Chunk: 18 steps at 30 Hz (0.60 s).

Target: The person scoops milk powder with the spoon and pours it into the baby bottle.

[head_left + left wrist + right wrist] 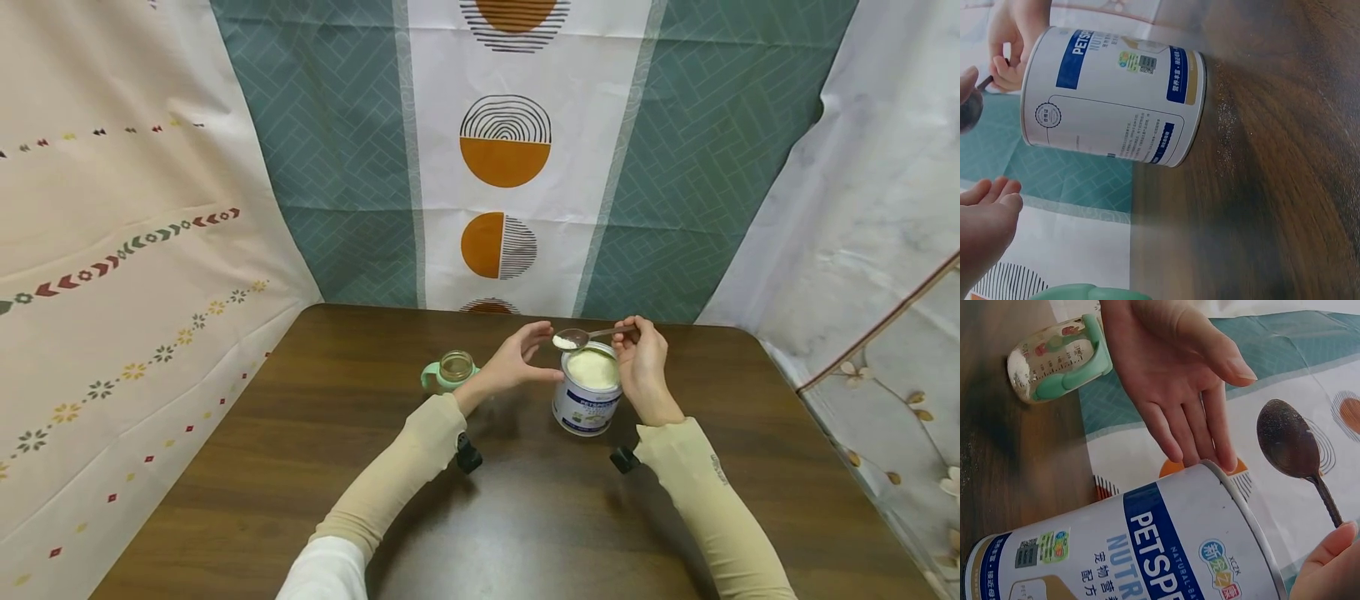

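A spoon (573, 337) with white powder in its bowl is held level over the can by my right hand (643, 362), whose fingers pinch the dark handle. In the right wrist view the underside of the spoon (1288, 437) shows. Below it stands a white and blue can (587, 407), upright and uncovered, with pale powder (592, 369) near its rim. My left hand (517, 360) is beside the can's left side, fingers extended and thumb apart, holding nothing. Whether its fingertips touch the can, I cannot tell.
A clear baby bottle (1054, 359) with green handles stands uncapped on the table, left of the can and partly behind my left forearm in the head view. White powder coats its inside bottom. The brown wooden table (525, 517) ends at a patterned curtain (337, 167).
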Available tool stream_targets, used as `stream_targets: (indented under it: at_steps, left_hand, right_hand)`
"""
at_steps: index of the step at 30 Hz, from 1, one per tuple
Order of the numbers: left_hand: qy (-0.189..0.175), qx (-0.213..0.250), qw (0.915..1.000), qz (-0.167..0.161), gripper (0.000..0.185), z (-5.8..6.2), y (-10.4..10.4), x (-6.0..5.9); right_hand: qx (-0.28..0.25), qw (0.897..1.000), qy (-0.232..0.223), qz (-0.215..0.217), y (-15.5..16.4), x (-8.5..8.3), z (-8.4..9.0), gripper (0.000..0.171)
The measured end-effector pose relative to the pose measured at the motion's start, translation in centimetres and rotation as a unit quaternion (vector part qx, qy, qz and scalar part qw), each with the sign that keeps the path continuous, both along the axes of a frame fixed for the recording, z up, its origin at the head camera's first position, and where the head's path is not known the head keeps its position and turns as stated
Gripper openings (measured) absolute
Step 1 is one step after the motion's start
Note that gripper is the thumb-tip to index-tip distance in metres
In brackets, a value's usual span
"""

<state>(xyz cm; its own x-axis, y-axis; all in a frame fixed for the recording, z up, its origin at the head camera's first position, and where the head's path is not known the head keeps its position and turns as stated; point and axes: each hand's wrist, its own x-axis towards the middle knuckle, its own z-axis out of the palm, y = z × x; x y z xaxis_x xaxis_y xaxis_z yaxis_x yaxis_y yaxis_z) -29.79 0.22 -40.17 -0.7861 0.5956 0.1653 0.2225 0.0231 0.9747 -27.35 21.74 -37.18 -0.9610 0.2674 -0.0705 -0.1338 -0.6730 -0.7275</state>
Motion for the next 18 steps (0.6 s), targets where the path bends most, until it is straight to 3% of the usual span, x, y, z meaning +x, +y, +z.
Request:
stream_targets:
  at_steps: [4,12,18]
  left_hand:
    - [-0.002,0.006,1.0,-0.003,0.082,0.2,-0.2,0.1]
    - [0.016,-0.01,0.9996,0.021,0.079,-0.8,-0.3,-0.6]
    - [0.021,-0.018,0.9994,0.019,0.079,-0.4,-0.7,-0.6]
  right_hand:
    - [-0.005,1.0,-0.003,0.008,-0.2,0.1,0.1,0.033]
    - [0.002,1.0,-0.001,0.019,-0.9,0.2,0.2,0.033]
    - [0.008,1.0,0.0,0.017,-1.3,0.1,0.3,0.032]
